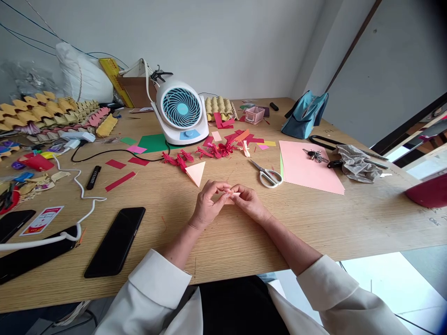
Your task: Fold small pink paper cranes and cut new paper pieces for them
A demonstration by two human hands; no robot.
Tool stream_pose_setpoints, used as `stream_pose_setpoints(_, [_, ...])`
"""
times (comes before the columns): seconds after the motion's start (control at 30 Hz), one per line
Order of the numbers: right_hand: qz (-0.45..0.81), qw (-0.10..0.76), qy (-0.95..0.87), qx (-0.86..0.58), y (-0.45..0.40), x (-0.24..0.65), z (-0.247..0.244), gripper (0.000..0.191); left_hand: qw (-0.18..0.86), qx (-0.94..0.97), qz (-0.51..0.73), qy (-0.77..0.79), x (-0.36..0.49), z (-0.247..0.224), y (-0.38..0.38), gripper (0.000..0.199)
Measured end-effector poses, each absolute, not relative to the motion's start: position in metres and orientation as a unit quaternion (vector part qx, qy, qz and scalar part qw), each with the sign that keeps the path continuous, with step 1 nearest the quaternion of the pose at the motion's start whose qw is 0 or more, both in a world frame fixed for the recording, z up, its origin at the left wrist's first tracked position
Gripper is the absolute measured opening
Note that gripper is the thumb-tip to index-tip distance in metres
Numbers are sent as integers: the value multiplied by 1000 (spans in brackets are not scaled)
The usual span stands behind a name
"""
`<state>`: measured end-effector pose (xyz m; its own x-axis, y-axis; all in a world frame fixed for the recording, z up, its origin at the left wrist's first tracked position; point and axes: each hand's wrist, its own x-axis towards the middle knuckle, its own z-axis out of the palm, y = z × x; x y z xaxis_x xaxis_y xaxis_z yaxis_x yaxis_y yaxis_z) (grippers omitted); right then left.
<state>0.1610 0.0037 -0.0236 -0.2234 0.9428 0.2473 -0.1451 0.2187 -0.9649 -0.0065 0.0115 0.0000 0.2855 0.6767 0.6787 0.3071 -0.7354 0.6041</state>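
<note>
Between my two hands is a small piece of pale pink paper [230, 201], pinched at its upper edge just above the wooden table. My left hand [212, 201] grips it with thumb and forefinger from the left. From the right, my right hand [248, 203] pinches the same paper, with the fingertips of both hands close together. Part of the paper is hidden by the fingers. Beyond my left hand lies a pale pink paper triangle [196, 173]. Red crumpled paper pieces [176, 159] lie in a row behind it. White-handled scissors [268, 176] rest beyond my right hand, blades pointing away.
A white fan [182, 109] stands at the back. Pink paper sheets [309, 167] with keys [315, 155] on them lie at right, near a blue bag [305, 114]. Phones, including a black one [116, 242], a marker [93, 177] and a white cable [84, 195] are at left.
</note>
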Motion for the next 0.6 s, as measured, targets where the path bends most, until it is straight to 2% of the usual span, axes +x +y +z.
stream_pose_setpoints(0.23, [434,542,-621,-365,2,165,-25,29,116,808,504,283,-6,7,10,12])
stream_pose_setpoints(0.6, [403,531,-644,-377,0,167,-19,30,114,806,510,277,-7,8,10,11])
